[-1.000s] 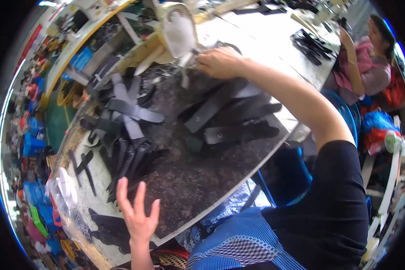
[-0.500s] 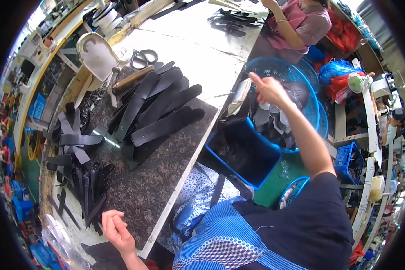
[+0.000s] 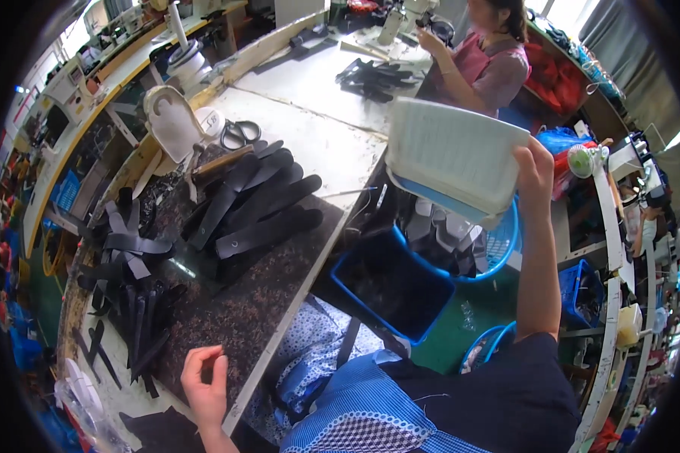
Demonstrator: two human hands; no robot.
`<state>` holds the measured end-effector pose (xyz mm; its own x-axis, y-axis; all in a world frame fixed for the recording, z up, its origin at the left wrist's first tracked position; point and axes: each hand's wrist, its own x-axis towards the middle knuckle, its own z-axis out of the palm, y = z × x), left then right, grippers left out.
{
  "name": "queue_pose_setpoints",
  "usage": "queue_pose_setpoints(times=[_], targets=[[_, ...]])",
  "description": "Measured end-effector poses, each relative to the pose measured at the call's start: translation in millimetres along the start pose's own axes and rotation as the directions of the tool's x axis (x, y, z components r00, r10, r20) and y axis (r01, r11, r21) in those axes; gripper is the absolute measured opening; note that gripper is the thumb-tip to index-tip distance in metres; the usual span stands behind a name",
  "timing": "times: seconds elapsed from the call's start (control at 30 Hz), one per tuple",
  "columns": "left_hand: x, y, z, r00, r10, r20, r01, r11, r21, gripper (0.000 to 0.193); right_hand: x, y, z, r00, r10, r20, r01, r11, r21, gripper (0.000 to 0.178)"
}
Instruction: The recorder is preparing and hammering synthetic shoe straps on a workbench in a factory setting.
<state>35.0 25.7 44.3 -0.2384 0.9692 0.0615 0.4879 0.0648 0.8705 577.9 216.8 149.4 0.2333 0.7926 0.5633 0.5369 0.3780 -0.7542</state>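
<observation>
My right hand (image 3: 535, 170) grips a worn notebook (image 3: 457, 155) by its right edge. The notebook is raised and tilted above the blue baskets, with a pale page showing faint writing and a bluish layer underneath. Over the near edge of the worktable, my left hand (image 3: 206, 385) hovers with loosely curled fingers, thumb just apart from them, holding nothing. Nearest to it lies a bunch of narrow black strips (image 3: 140, 317). Long, round-ended black strips (image 3: 268, 215) are fanned out farther along the dark mottled tabletop (image 3: 257, 309).
Black-handled scissors (image 3: 240, 134) and a hammer (image 3: 219, 162) lie beyond the strips. A blue-rimmed bin (image 3: 389, 283) stands beside the table, next to a round blue basket (image 3: 506, 241) holding dark pieces. A co-worker (image 3: 483, 68) is at the table's far end.
My right hand has taken up the notebook from beside the table edge and lifted it. My left hand has shifted slightly right, its fingers more curled. The view has tilted up a little.
</observation>
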Motion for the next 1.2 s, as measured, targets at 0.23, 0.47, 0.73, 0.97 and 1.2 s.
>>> queue_pose_setpoints(times=[0.23, 0.47, 0.73, 0.97, 1.2], targets=[[38, 13, 59, 0.905, 0.202, 0.375, 0.09, 0.771, -0.631, 0.091, -75, -42, 139, 0.943, 0.125, 0.308, -0.309, 0.672, 0.673, 0.026], [-7, 34, 11, 0.886, -0.291, -0.36, -0.172, 0.513, -0.841, 0.067, -216, -153, 288, 0.647, -0.046, 0.761, -0.651, 0.487, 0.582, 0.02], [-220, -66, -184, 0.058, -0.497, -0.866, -0.478, 0.748, -0.461, 0.056, -245, -205, 323, -0.028, -0.512, 0.859, -0.508, 0.747, 0.429, 0.026], [-315, -178, -297, -0.107, -0.507, -0.855, -0.391, 0.812, -0.433, 0.059, -212, -161, 341, 0.118, -0.377, 0.918, -0.358, 0.846, 0.394, 0.022], [-287, -279, -324, -0.263, -0.516, -0.815, -0.243, 0.853, -0.461, 0.073, -165, -137, 315, 0.335, -0.248, 0.909, -0.181, 0.93, 0.32, 0.021]])
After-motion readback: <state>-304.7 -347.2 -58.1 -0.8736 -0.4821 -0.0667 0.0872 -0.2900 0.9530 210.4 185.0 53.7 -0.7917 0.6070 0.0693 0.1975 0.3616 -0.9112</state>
